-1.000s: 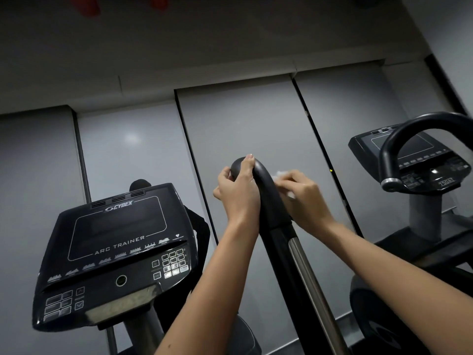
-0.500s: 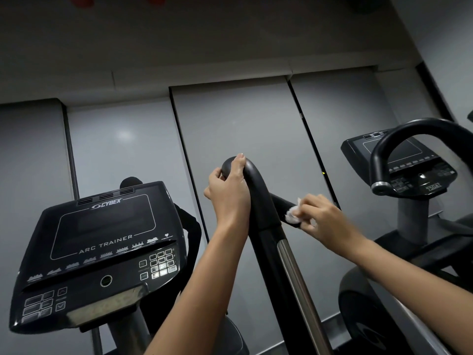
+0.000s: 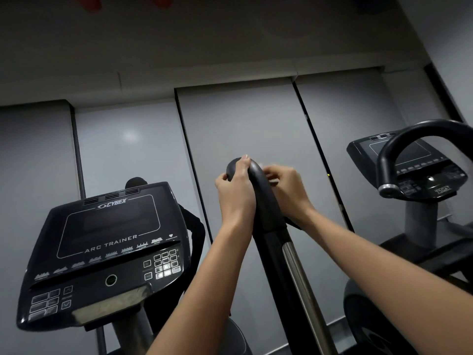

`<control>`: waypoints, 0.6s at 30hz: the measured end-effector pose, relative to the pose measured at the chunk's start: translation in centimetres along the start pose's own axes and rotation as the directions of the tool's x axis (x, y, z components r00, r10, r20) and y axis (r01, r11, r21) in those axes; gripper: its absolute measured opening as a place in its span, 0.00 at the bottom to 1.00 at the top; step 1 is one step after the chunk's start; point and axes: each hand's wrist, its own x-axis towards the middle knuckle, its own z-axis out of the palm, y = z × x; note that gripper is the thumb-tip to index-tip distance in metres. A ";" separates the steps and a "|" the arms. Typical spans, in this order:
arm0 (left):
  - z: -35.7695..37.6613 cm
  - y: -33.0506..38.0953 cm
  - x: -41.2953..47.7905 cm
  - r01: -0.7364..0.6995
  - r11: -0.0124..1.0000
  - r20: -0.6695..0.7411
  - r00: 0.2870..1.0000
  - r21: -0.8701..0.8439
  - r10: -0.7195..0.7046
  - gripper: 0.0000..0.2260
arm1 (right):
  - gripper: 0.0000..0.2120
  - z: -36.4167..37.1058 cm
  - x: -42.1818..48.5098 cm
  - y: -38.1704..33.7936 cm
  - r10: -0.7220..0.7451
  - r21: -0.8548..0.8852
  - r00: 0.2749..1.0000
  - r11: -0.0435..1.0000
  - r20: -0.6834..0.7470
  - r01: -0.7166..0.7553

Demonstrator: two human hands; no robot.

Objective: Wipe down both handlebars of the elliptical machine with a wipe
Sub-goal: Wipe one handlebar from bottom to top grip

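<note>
Gripping the rounded top of the black handlebar [image 3: 265, 201], the left hand [image 3: 234, 193] has its fingers curled over the crown and its thumb wrapped round the far left side. The right hand [image 3: 288, 193] sits against the right side of the same grip, just opposite the left, with its fingers bent inward and pinched together. A pale, blurred scrap of the wipe [image 3: 263, 165] shows at those fingertips, pressed to the bar near its top; most of it is hidden by the hand. Below the grip the bar continues as a chrome tube [image 3: 299, 275] running down and to the right. The elliptical's console [image 3: 107, 242], marked ARC TRAINER, stands at lower left. A second machine [image 3: 414, 165] with a looped black bar stands well apart at right.
</note>
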 end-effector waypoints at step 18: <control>-0.1 -0.2 -0.2 -0.034 0.999 0.010 0.999 -0.020 0.034 0.23 | 0.06 1.2 0.9 0.3 -0.140 -0.118 0.989 0.984 -0.041 0.134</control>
